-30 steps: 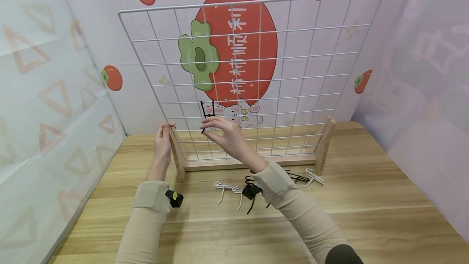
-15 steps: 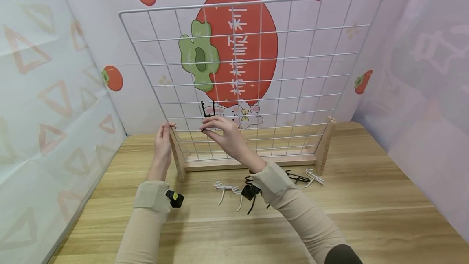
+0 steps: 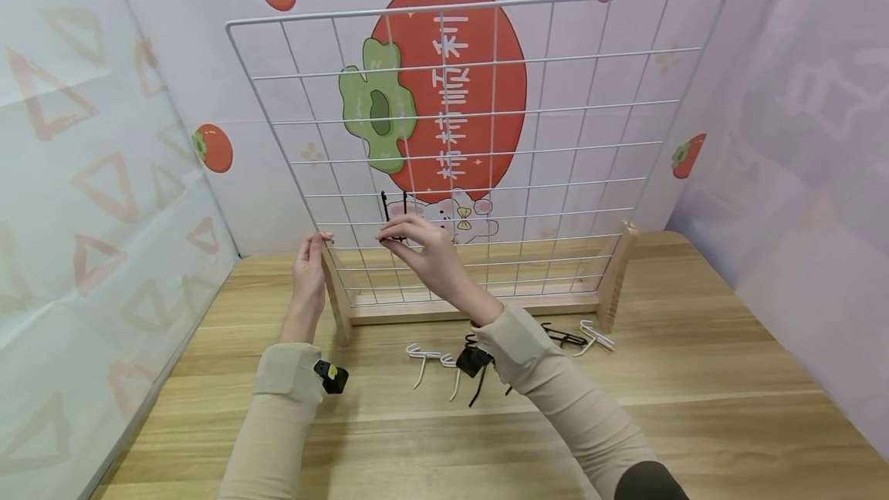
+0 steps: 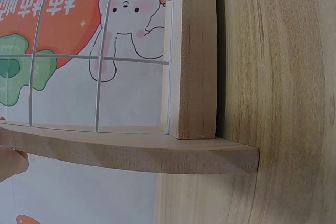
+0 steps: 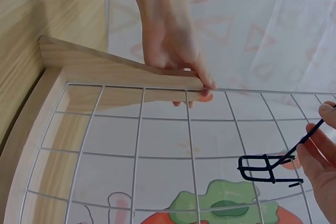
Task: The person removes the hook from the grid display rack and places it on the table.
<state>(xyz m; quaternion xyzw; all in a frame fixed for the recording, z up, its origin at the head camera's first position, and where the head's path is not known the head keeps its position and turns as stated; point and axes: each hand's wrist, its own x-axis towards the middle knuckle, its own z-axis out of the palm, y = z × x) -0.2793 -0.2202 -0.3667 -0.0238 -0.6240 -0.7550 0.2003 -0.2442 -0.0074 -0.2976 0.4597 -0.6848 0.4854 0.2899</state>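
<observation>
My left hand (image 3: 310, 272) grips the left wooden upright of the stand (image 4: 131, 156) that holds a white wire grid panel (image 3: 479, 4). In front of the grid's lower left, my right hand (image 3: 434, 253) pinches the arm of a black wire hook (image 5: 270, 168) between thumb and fingers. The hook's rectangular back frame lies at the grid wires in the right wrist view; whether it is latched on them I cannot tell. Its arm is mostly covered by the fingers in the head view.
Several loose hooks lie on the wooden table (image 3: 417, 438) before the stand, among them a white hook (image 3: 423, 357) and a black hook (image 3: 566, 336). My right forearm partly covers them. A patterned backdrop (image 3: 590, 176) stands behind the grid.
My right fingers have risen slightly, and the tip of the hook's arm that showed below them is now hidden. The left hand has stayed on the upright.
</observation>
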